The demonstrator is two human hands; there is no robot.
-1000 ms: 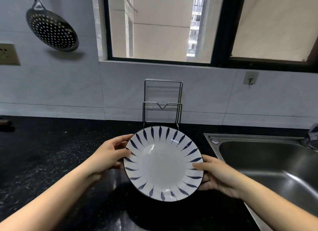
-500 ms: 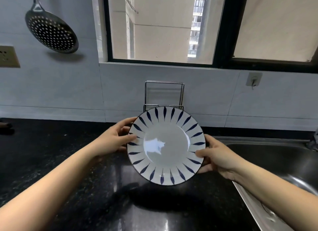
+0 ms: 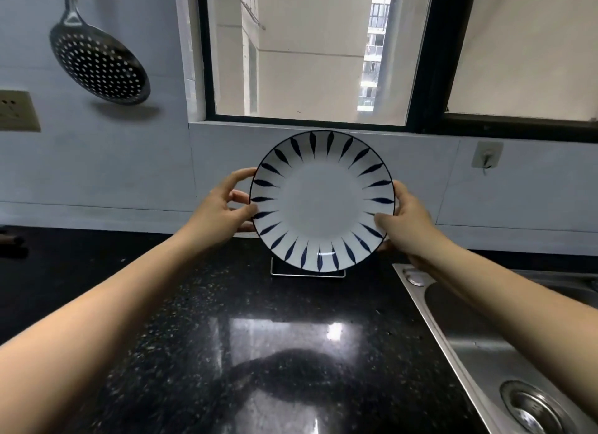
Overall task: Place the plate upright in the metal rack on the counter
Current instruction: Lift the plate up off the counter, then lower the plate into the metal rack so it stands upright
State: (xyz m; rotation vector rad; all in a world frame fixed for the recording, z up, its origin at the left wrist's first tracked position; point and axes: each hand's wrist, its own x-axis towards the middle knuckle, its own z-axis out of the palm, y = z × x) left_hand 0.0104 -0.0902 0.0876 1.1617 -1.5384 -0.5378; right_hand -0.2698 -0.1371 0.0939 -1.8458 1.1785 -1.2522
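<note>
The white plate [image 3: 322, 200] with dark blue leaf marks round its rim stands upright, its face towards me, above the back of the black counter. My left hand [image 3: 223, 208] grips its left edge and my right hand [image 3: 406, 221] grips its lower right edge. The metal rack [image 3: 307, 273] is almost wholly hidden behind the plate; only its base bar shows just under the plate's bottom edge. I cannot tell whether the plate touches the rack.
A steel sink [image 3: 504, 343] lies at the right, its rim close to my right forearm. A perforated skimmer [image 3: 98, 64] hangs on the left wall above a socket [image 3: 17, 110]. A wall hook [image 3: 486, 155] is at the right, below the window.
Both hands have lifted the plate up and away from me, tilting it from nearly flat to upright. It now covers the rack, which stood in full view behind it before.
</note>
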